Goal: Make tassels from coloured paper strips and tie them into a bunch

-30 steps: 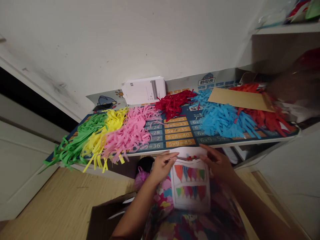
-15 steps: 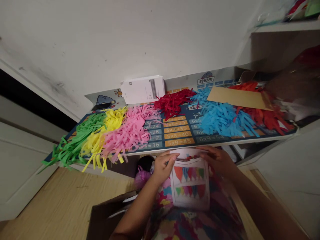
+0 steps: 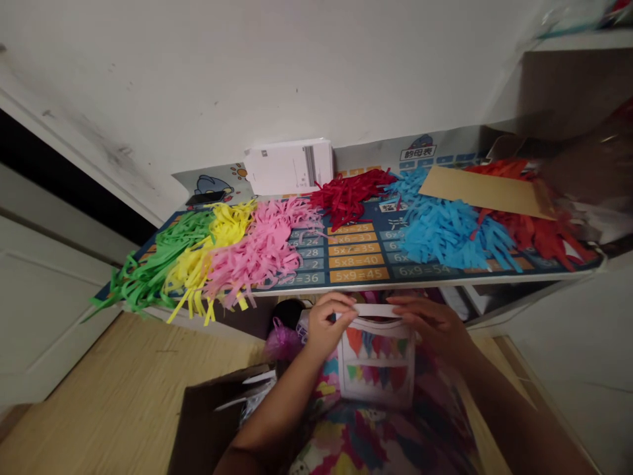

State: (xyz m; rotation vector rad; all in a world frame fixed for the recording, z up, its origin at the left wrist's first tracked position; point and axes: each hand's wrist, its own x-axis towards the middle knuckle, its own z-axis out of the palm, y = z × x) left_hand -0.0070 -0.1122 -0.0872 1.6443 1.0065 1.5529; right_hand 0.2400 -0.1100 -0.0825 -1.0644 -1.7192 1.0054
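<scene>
1. Head view, one frame. Left hand (image 3: 329, 324) is curled, thumb and fingers pinching the top left of a white strip (image 3: 376, 310) along the upper edge of a printed paper sheet (image 3: 376, 376) showing rows of coloured pennants.
2. Right hand (image 3: 430, 322) is extended over the strip's right end, fingers (image 3: 408, 305) on it. Grip unconfirmed: cannot tell whether it pinches or merely rests.
3. Sheet position: held upright-tilted in front of the person, its lower part against patterned multicoloured clothing (image 3: 361, 442).
4. Beyond it, along a multiplication-table mat (image 3: 356, 264), lie loose heaps of green paper strips (image 3: 158, 267), yellow paper strips (image 3: 217, 251), pink paper strips (image 3: 262, 247), dark red paper strips (image 3: 349, 194), blue paper strips (image 3: 450, 234) and orange-red paper strips (image 3: 537, 234). A kraft paper sheet (image 3: 487, 191) lies over the blue and orange-red heaps.
5. Risk: the strip's join to the sheet may tear or slip if the hands pull unevenly.
6. Risk: the overhanging strip ends, especially green and yellow, could slide off the mat edge if brushed by a raised hand or forearm, mixing colours or dropping toward the cardboard box (image 3: 208, 422).
7. Risk: low light and a tilted view could make edge alignment hard to judge.
</scene>
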